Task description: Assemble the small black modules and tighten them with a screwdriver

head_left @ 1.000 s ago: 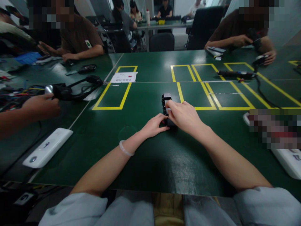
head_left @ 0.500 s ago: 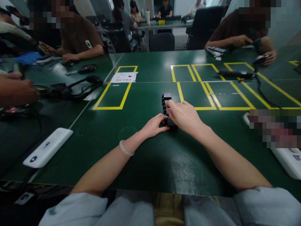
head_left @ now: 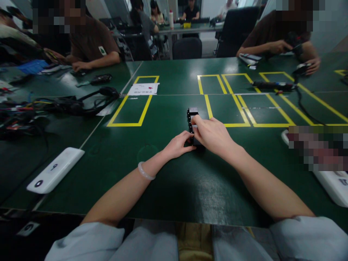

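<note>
A narrow black strip of blocky parts with grey top faces (head_left: 193, 110) lies on the green table, pointing away from me. My left hand (head_left: 179, 144) holds its near end, thumb on the table side and fingers against its left edge. Over the strip's middle, my right hand (head_left: 213, 133) is closed, its fingers bent down onto it. Those fingertips are hidden, so what they pinch cannot be made out. The strip's far end shows beyond my knuckles, and part of its near end shows below my right hand.
Yellow tape rectangles (head_left: 125, 125) mark the green table (head_left: 168, 188). A white power bank (head_left: 56, 170) lies left, another white device (head_left: 333, 186) right. Cables and a black headset-like item (head_left: 81, 101) lie left. A paper sheet (head_left: 143, 89) and black rod (head_left: 273, 86) lie farther off. Co-workers sit opposite.
A co-worker's hand at the left edge has gone from view, uncovering the cables there. My hands and the black strip have barely moved.
</note>
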The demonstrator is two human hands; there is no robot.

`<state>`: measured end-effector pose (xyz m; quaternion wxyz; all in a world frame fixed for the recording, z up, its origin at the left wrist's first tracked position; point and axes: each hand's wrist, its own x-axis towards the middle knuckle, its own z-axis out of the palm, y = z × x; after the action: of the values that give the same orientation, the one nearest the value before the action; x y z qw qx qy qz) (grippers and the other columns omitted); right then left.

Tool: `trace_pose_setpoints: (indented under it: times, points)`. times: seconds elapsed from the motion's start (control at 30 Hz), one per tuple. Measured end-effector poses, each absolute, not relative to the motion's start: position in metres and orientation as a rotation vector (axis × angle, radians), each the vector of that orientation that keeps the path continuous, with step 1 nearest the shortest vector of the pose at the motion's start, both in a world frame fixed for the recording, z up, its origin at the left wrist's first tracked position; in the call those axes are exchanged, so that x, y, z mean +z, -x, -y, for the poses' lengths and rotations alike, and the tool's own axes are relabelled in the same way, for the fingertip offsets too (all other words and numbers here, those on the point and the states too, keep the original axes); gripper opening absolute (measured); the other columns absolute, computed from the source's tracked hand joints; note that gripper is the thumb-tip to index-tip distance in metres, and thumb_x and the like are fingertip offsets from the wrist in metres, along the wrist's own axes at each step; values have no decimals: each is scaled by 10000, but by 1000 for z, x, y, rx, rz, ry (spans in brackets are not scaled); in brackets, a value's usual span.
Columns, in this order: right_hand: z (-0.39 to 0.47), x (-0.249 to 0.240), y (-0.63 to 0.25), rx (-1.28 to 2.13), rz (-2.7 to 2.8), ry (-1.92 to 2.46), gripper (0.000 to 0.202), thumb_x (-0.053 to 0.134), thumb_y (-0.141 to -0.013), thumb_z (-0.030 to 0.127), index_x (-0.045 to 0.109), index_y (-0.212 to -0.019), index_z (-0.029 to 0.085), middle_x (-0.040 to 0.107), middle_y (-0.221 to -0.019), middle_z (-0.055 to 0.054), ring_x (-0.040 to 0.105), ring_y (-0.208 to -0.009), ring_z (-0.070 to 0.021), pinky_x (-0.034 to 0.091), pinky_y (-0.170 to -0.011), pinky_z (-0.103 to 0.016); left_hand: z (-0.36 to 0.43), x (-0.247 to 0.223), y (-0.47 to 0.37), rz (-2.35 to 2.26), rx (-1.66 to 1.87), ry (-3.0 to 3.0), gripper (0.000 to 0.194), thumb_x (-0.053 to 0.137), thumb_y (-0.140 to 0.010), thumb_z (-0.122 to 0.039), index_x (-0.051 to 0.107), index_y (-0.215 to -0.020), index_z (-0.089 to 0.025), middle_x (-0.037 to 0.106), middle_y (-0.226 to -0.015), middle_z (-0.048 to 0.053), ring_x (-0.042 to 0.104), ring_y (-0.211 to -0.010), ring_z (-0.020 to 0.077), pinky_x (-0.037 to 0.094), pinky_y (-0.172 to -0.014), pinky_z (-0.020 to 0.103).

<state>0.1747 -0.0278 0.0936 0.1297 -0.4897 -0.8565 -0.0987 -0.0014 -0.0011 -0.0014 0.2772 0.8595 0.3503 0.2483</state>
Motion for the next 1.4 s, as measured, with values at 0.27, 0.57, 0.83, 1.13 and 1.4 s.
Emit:
trace_pose_setpoints:
  times: [0.27,0.57,0.83,1.13,1.4]
  points:
    - [28,94,-175,-316,2524,1480,245,336,-965,341,518,-1007,182,688,-772,-51,593,-656,-183,269,-665,-304,1,-4,1,-941,663,-2306,415,664,-833,-385,535,-1170,-181,573,-1041,57,591,-921,214,482,-827,334]
    - [29,94,-175,-273,2499,1423,258,322,-965,332,514,-1033,173,695,-825,-59,601,-701,-181,267,-666,-296,0,-4,1,-944,676,-2305,401,668,-833,-389,542,-1156,-187,576,-1051,57,590,-934,216,482,-843,339]
    - [28,94,-175,-260,2487,1456,230,319,-935,240,511,-1043,174,692,-798,-50,579,-653,-168,264,-657,-297,0,-4,1,-938,686,-2303,366,670,-833,-385,560,-1122,-189,567,-998,39,590,-898,199,476,-822,321]
    - [26,91,-176,-339,2503,1472,296,288,-978,364,523,-990,186,682,-741,-47,578,-631,-179,269,-668,-304,-1,-6,2,-926,669,-2299,447,665,-835,-390,524,-1208,-189,568,-1078,65,593,-920,208,484,-836,340]
    - [29,93,-176,-245,2469,1412,213,347,-932,248,490,-1070,171,698,-869,-49,608,-717,-174,277,-668,-295,1,-3,0,-938,692,-2307,371,668,-834,-400,557,-1118,-187,562,-976,38,588,-890,200,481,-814,322]
